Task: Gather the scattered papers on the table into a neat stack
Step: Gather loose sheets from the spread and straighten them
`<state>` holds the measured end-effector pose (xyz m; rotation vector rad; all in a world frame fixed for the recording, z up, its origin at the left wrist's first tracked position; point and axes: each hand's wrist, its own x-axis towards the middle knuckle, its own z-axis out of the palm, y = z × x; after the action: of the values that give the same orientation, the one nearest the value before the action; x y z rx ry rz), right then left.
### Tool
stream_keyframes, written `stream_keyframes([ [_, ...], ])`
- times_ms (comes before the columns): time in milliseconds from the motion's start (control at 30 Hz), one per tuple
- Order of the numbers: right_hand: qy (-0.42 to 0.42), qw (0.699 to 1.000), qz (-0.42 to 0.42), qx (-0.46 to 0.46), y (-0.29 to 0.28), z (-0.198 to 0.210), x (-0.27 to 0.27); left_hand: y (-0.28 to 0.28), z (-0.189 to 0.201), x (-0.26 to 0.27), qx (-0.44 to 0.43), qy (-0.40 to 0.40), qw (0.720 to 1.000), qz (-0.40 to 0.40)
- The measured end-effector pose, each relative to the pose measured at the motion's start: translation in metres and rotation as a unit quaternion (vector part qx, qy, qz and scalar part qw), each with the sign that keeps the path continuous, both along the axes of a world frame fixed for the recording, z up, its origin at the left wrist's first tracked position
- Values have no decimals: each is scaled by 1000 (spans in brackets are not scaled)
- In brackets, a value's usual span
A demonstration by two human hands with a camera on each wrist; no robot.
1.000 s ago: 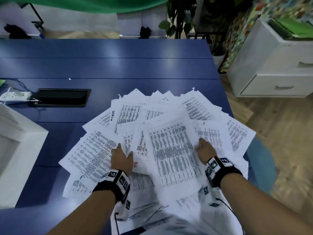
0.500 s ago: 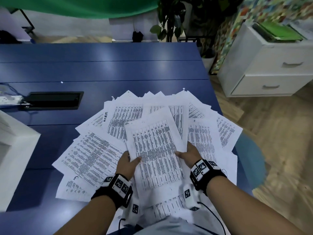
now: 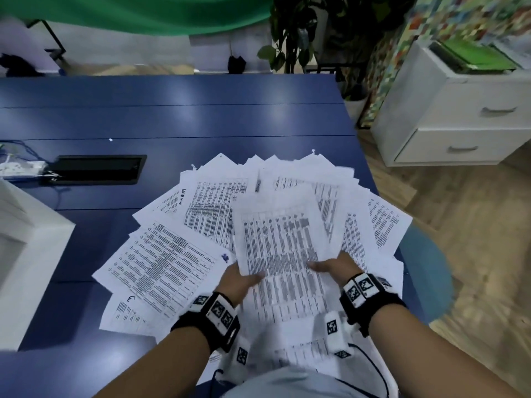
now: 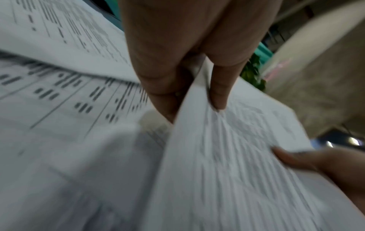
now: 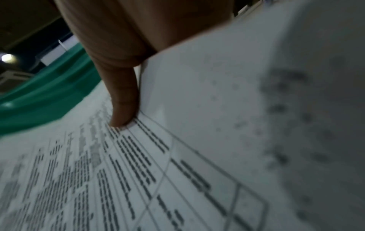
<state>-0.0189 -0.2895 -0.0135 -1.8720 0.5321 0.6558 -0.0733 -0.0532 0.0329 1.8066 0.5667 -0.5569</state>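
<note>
Few sheets [image 3: 280, 248] being gathered: left hand [image 3: 240, 281] and right hand [image 3: 334, 265] pinching bundle's opposite edges. Most papers [image 3: 161, 262] lying fanned across table [image 3: 172, 122], awaiting stacking.

Bare blue table [image 3: 172, 122] lies open from 10 to 12 o'clock; white box [image 3: 26, 254] blocks 9 o'clock.
</note>
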Motion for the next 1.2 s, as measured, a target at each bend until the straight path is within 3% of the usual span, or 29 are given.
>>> stream_keyframes([
  [67,-20,1000,-22,1,-22,-11,13,10,3,7,-43,-24,998,36],
  [133,-38,999,-29,-13,-24,24,17,19,5,14,-96,-40,992,68],
  [200,-62,998,-20,2,-22,52,16,24,11,20,-122,-57,990,51],
  [333,-137,986,-27,92,-8,98,12,20,35,32,-70,-72,995,-25],
  [500,-220,960,-18,171,15,136,7,14,69,41,-68,-108,985,115],
  [700,-283,943,-67,163,25,149,7,24,89,50,-107,-242,947,184],
  [833,-238,965,-46,99,19,138,4,23,92,37,-121,-263,948,134],
  [900,-219,967,-53,118,17,134,4,23,91,35,-119,-267,950,106],
  [1100,-343,901,-36,265,21,153,11,20,93,42,-149,-288,938,122],
  [1200,-344,894,-32,286,12,147,11,26,89,41,-157,-288,937,123],
])
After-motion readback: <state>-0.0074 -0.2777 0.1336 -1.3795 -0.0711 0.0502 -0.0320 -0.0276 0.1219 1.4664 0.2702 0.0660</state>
